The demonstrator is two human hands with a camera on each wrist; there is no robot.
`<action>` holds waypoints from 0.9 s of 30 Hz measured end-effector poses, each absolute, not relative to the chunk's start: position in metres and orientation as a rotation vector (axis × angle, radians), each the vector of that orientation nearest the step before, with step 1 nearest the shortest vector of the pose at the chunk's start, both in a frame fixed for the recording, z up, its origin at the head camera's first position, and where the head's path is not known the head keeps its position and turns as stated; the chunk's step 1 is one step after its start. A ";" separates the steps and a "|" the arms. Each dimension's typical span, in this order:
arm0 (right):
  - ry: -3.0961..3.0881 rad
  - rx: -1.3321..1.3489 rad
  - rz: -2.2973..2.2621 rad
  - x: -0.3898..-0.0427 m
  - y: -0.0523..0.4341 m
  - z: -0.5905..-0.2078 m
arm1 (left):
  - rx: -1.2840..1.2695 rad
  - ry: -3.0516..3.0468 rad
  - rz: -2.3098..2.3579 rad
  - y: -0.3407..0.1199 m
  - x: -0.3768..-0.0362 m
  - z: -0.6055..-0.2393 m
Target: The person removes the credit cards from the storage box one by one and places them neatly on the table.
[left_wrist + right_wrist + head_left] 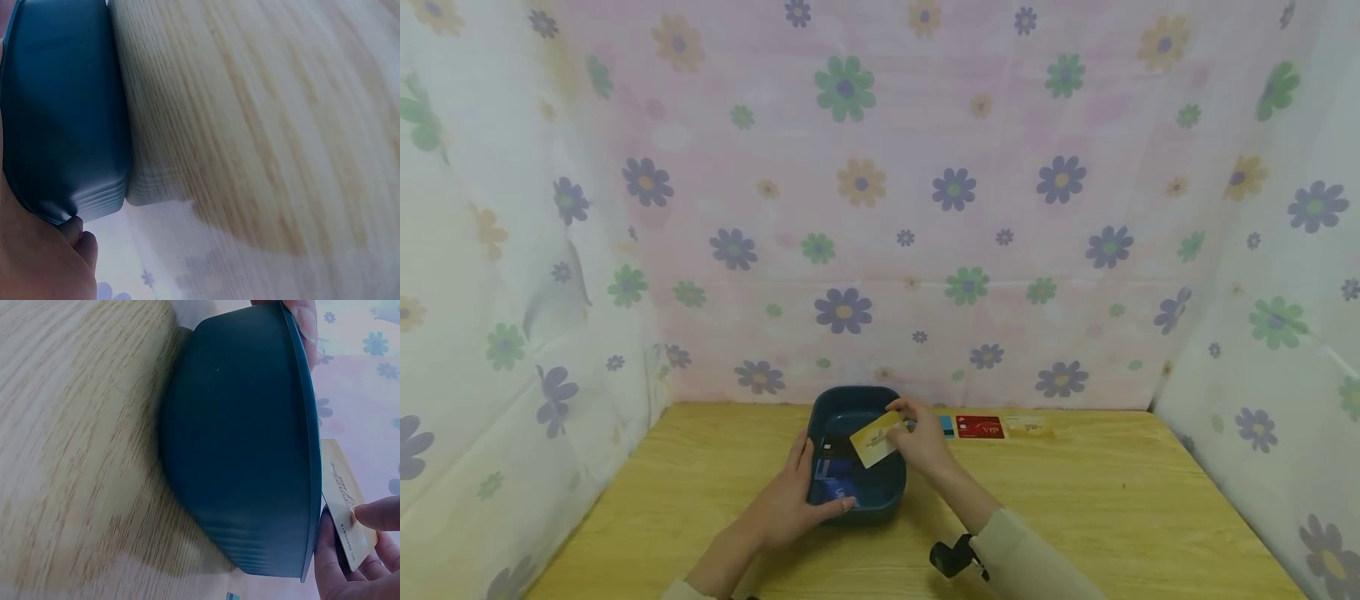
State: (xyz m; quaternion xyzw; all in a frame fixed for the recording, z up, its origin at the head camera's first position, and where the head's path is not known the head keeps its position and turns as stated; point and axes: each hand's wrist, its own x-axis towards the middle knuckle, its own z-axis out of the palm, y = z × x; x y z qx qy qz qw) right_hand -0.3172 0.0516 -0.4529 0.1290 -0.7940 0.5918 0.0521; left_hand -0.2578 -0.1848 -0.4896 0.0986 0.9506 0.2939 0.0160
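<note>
Muted, diffuse light, soft shadows

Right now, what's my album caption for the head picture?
Left hand holds the bin; right hand pinches a gold card above.

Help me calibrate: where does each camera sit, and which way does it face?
Worn on head: faces forward, down at dark blue basin and gold card; left hand, right hand, sleeves show.
Worn on left wrist: faces basin's outside and wooden tabletop; left hand shows.
Worn on right wrist: faces basin's outside; both hands show.
Head and right wrist views share gold card.
</note>
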 end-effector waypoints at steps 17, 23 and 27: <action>-2.394 0.320 1.842 -0.314 0.077 -0.463 | 0.305 2.950 0.920 -0.185 -0.259 -0.491; -2.356 0.368 1.921 -0.312 0.087 -0.468 | 0.297 2.953 0.910 -0.185 -0.257 -0.491; -2.299 0.360 2.035 -0.311 0.091 -0.469 | 0.298 2.950 0.919 -0.185 -0.257 -0.491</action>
